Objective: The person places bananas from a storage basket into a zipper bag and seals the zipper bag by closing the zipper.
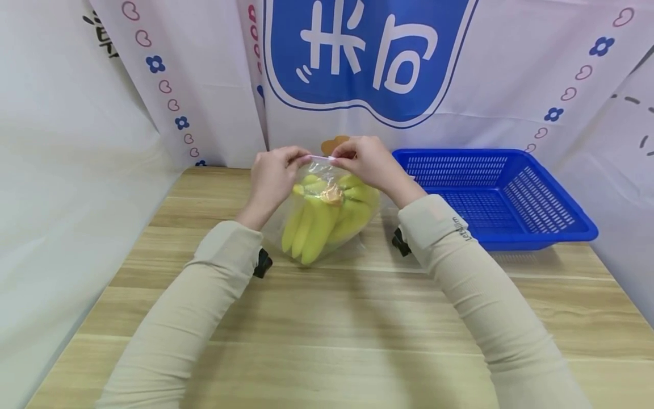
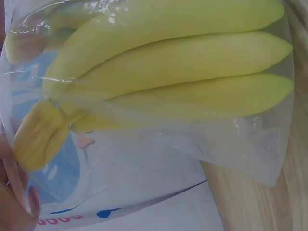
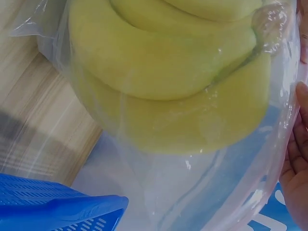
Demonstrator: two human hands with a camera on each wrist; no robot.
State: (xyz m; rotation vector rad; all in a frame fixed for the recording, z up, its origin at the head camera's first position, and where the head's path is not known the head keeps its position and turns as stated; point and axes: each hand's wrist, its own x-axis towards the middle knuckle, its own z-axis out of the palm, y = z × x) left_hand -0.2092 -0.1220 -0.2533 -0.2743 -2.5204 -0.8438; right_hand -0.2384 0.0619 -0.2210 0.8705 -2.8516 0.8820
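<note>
Bunches of yellow bananas [image 1: 314,224] sit inside a clear zip bag [image 1: 323,168], held up by its top edge over the table. My left hand [image 1: 273,176] pinches the left end of the bag's top strip between thumb and fingers. Farther right along the same strip, my right hand [image 1: 370,162] pinches it near a small white piece. Through the plastic in the left wrist view, several bananas [image 2: 183,72] and a loose-looking stem end [image 2: 42,135] show. The right wrist view has more bananas [image 3: 168,72] behind the film, with my fingers at the right edge.
A blue perforated basket [image 1: 549,233] stands on the right of the wooden table [image 1: 327,341], close to my right forearm. Behind the table hangs a white printed cloth [image 1: 214,85] with a blue emblem. Dark wrist-mounted pieces show below each cuff.
</note>
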